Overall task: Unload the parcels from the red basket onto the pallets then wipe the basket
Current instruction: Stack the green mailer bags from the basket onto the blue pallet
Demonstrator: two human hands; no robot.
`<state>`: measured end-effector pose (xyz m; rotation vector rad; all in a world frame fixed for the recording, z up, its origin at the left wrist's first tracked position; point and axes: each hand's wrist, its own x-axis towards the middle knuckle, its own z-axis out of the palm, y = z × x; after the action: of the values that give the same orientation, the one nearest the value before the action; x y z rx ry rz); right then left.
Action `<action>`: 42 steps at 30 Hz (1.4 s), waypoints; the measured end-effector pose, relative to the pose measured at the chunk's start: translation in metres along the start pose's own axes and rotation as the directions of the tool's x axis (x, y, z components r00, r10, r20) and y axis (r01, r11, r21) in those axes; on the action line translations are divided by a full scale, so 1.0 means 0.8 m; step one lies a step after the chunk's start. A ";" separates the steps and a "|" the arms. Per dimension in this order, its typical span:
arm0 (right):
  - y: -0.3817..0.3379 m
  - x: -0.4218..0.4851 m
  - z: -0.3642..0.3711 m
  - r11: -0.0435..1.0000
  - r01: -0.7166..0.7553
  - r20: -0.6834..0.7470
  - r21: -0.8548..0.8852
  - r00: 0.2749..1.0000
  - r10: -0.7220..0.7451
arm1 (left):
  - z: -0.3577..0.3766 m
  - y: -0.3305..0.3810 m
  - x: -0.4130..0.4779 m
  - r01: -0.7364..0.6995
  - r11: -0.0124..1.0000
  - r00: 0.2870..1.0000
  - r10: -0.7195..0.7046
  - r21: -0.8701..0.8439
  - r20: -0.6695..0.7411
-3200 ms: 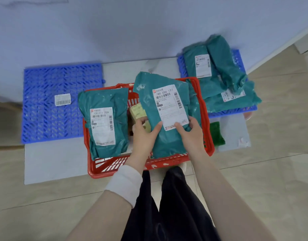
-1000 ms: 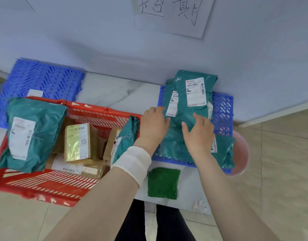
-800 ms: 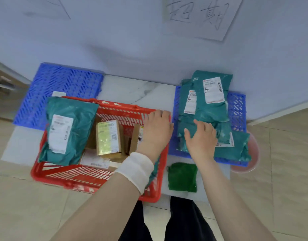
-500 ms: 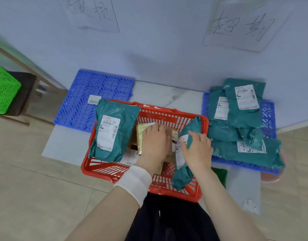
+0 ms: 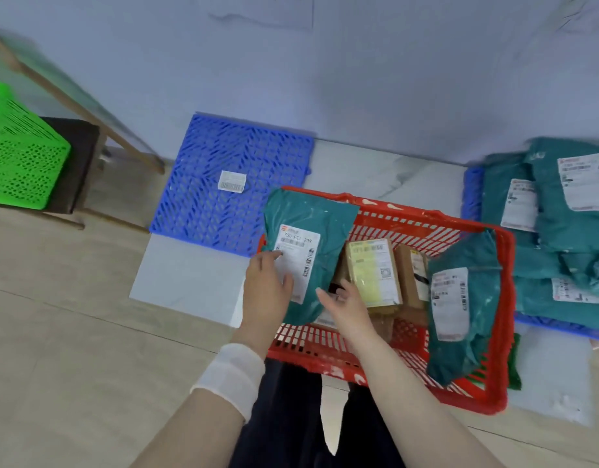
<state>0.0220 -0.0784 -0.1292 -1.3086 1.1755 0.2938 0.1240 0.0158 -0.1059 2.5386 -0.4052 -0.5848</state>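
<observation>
Unloading: the next teal parcel (image 5: pixel 325 217) comes up
The left hand (image 5: pixel 266 292) lies with flat fingers on its label at the red basket's (image 5: pixel 426 216) left end. The right hand's (image 5: pixel 347 307) fingers curl at its edge, grip unclear. Next, likely a two-handed lift onto the blue pallet (image 5: pixel 224 204).

The left hand (image 5: pixel 266 292) and the right hand (image 5: pixel 345 307) are bare; the left arm (image 5: pixel 197 430) and the right arm (image 5: pixel 426 410) are bare too, as far up as they show; a wide white band (image 5: pixel 230 376) wraps round the left wrist; it looks soft, like cloth or a bandage; the legs wear dark trousers (image 5: pixel 284 417), almost black, plain and loose, with soft folds.
</observation>
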 end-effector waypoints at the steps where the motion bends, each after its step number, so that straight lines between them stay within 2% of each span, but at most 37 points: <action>1: 0.000 0.007 0.013 0.998 -0.033 -0.030 0.046 0.999 0.034 | -0.004 -0.007 0.007 -0.015 1.000 1.000 0.015 -0.013 0.024; 4: 0.003 0.022 0.042 0.966 -0.097 -0.050 0.241 0.992 0.112 | -0.010 -0.026 0.024 -0.029 0.997 0.995 0.036 -0.070 0.096; 7: 0.002 0.028 0.054 0.953 -0.092 -0.099 0.289 0.987 0.126 | -0.013 -0.038 0.032 -0.019 0.993 0.991 0.035 -0.119 0.131; 12: -0.006 0.015 0.048 0.948 0.010 -0.142 0.319 0.989 0.038 | -0.016 -0.036 0.031 0.038 0.955 0.987 0.009 -0.294 0.158; 18: 0.000 -0.020 0.014 0.888 0.109 -0.121 0.446 0.991 -0.061 | -0.014 -0.018 0.007 0.041 0.903 0.996 -0.005 -0.428 0.085; 21: 0.008 -0.039 -0.016 0.845 0.148 -0.136 0.513 0.987 -0.091 | -0.006 0.004 -0.013 0.072 0.879 0.988 0.001 -0.471 0.154; 25: 0.024 -0.067 -0.075 0.783 0.227 -0.191 0.579 0.971 -0.141 | 0.025 0.060 -0.046 0.168 0.811 0.929 0.059 -0.560 0.364; 27: 0.040 -0.077 -0.115 0.765 0.253 -0.234 0.593 0.962 -0.138 | 0.051 0.096 -0.067 0.191 0.799 0.902 0.087 -0.571 0.423; 34: 0.127 -0.109 -0.296 0.753 0.317 -0.294 0.577 0.940 -0.171 | 0.173 0.232 -0.154 0.168 0.742 0.910 0.137 -0.649 0.392; 38: 0.193 -0.128 -0.405 0.767 0.325 -0.397 0.554 0.912 -0.100 | 0.266 0.300 -0.225 0.281 0.704 0.854 0.126 -0.652 0.504; 42: 0.230 -0.125 -0.473 0.724 0.330 -0.431 0.606 0.901 -0.049 | 0.321 0.356 -0.256 0.333 0.690 0.850 0.075 -0.643 0.521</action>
<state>-0.3479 -0.2989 -0.0902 -0.8352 1.2875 -0.5473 -0.2232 -0.2451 -0.0895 1.6225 -0.1093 -1.2213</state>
